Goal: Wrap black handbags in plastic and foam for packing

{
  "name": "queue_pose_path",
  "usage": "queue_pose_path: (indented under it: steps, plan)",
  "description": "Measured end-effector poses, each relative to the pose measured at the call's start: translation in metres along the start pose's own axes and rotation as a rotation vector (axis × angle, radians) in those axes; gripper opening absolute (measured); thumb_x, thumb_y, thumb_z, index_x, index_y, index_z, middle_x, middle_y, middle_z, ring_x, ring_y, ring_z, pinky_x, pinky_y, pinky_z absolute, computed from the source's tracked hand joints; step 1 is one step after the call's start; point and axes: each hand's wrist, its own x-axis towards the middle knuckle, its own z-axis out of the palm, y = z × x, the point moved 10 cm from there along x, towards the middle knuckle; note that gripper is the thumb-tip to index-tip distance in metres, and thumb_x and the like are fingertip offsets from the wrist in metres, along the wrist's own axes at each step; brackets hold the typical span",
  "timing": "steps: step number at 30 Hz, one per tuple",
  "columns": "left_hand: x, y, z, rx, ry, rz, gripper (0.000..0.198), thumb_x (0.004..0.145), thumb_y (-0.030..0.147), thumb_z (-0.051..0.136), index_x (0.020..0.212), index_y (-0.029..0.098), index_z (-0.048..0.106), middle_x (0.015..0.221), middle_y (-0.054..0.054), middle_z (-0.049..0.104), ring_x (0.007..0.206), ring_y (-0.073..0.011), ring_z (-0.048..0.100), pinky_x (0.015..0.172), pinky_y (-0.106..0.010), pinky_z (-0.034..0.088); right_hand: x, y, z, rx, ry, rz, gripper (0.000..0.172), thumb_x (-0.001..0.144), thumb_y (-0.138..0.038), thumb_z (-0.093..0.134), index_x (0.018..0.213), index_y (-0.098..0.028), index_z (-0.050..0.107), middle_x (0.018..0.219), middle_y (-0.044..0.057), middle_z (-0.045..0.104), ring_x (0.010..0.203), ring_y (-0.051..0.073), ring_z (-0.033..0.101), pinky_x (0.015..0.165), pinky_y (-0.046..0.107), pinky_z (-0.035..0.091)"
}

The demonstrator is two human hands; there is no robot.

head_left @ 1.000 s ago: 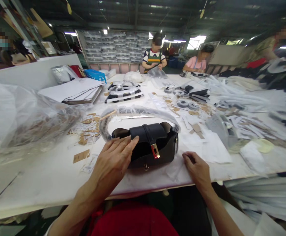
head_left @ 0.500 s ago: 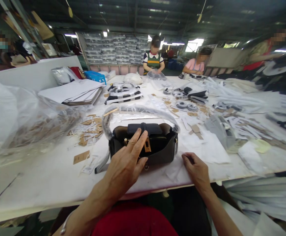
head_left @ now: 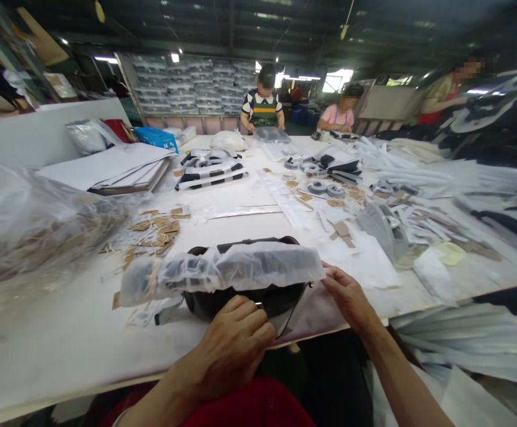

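Note:
A black handbag [head_left: 205, 303] lies close to the table's near edge, its back rim [head_left: 262, 241] just showing. Across its opening runs the bag's handle [head_left: 245, 267], wrapped in cloudy translucent plastic, and this hides most of the inside. My left hand [head_left: 241, 332] is closed with curled fingers at the bag's front side; its fingertips are out of sight. At the right end of the wrapped handle, my right hand [head_left: 347, 296] has thumb and fingers closed on it. A grey strap end [head_left: 169, 311] sticks out at the bag's left.
Brown paper tags [head_left: 158, 231] are scattered behind the bag to the left, near a big clear plastic bag [head_left: 31, 219]. Rolled grey straps [head_left: 325, 190] and a grey plastic holder [head_left: 383, 231] are on the right. Co-workers [head_left: 262, 107] sit across the white table [head_left: 63, 350].
The wrapped handle has come from behind the bag to lie across its opening. My left hand has left the flap and clasp for the front side; my right hand has moved in to the handle.

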Motion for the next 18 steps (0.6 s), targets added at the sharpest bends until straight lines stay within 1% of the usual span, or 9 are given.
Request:
queue_pose_path:
  steps: [2,4,6,8,10,13,15,16,18]
  plan:
    - [0.001,-0.002,-0.003,-0.01,-0.01,0.009,0.009,0.092,0.016,0.048,0.084,0.019,0.051,0.076,0.0,0.056,0.07,-0.0175,0.045,0.071,-0.036,0.031,-0.003,-0.004,0.016,0.012,-0.059,0.019,0.031,0.068,-0.048,0.079,0.082,-0.021,0.072,0.114,0.007,0.07,0.101,0.026,0.062,0.087,0.036,0.048]
    - [0.004,-0.008,-0.007,-0.006,-0.019,0.006,0.013,0.093,0.013,0.045,0.084,0.019,0.052,0.076,0.0,0.055,0.07,-0.0172,0.044,0.071,-0.035,0.031,-0.005,-0.008,0.028,0.001,-0.09,0.024,0.03,0.066,-0.047,0.081,0.076,-0.021,0.07,0.107,0.006,0.07,0.095,0.024,0.062,0.085,0.035,0.048]
    - [0.006,-0.015,-0.013,0.008,-0.006,-0.003,0.016,0.091,0.009,0.042,0.081,0.019,0.051,0.075,0.0,0.054,0.07,-0.0169,0.043,0.071,-0.035,0.031,-0.007,-0.012,0.034,0.005,-0.098,0.016,0.031,0.064,-0.046,0.083,0.072,-0.021,0.068,0.1,0.004,0.069,0.09,0.022,0.061,0.082,0.033,0.048]
    - [0.007,-0.022,-0.018,0.021,0.015,-0.012,0.017,0.088,0.008,0.043,0.079,0.019,0.051,0.074,0.0,0.054,0.07,-0.0169,0.044,0.073,-0.035,0.033,-0.01,-0.013,0.036,0.018,-0.111,0.01,0.03,0.064,-0.046,0.083,0.072,-0.021,0.067,0.095,0.002,0.067,0.088,0.02,0.06,0.081,0.032,0.048]
    - [0.007,-0.027,-0.02,0.026,0.029,-0.023,0.016,0.086,0.007,0.043,0.078,0.018,0.051,0.075,-0.001,0.054,0.071,-0.0168,0.045,0.074,-0.036,0.034,-0.015,-0.014,0.036,0.013,-0.126,0.004,0.029,0.066,-0.046,0.082,0.073,-0.021,0.067,0.1,0.003,0.067,0.093,0.021,0.061,0.084,0.032,0.047]
    - [0.005,-0.028,-0.021,0.029,0.052,-0.036,0.016,0.085,0.007,0.042,0.077,0.019,0.051,0.075,0.0,0.055,0.071,-0.0162,0.046,0.074,-0.035,0.035,-0.021,-0.019,0.04,-0.032,-0.157,-0.016,0.028,0.07,-0.046,0.08,0.07,-0.021,0.067,0.125,0.006,0.063,0.113,0.026,0.058,0.096,0.034,0.045]
    - [0.003,-0.027,-0.019,0.031,0.041,-0.062,0.016,0.085,0.008,0.042,0.077,0.019,0.051,0.075,0.0,0.055,0.072,-0.0159,0.047,0.075,-0.035,0.036,-0.023,-0.024,0.043,-0.068,-0.171,-0.04,0.028,0.072,-0.046,0.078,0.069,-0.021,0.067,0.136,0.006,0.058,0.123,0.029,0.053,0.104,0.037,0.04]
    - [0.003,-0.026,-0.018,0.034,0.023,-0.079,0.014,0.084,0.009,0.044,0.077,0.019,0.051,0.075,0.0,0.055,0.072,-0.0158,0.047,0.076,-0.035,0.036,-0.022,-0.027,0.044,-0.091,-0.169,-0.053,0.029,0.072,-0.047,0.077,0.068,-0.021,0.067,0.138,0.006,0.058,0.126,0.03,0.051,0.106,0.039,0.039]
    - [0.003,-0.023,-0.014,0.045,-0.015,-0.107,0.01,0.081,0.011,0.049,0.078,0.02,0.051,0.077,0.0,0.057,0.074,-0.0156,0.048,0.077,-0.035,0.036,-0.019,-0.03,0.042,-0.15,-0.138,-0.078,0.03,0.07,-0.051,0.077,0.068,-0.022,0.067,0.134,0.006,0.061,0.128,0.032,0.05,0.107,0.04,0.039]
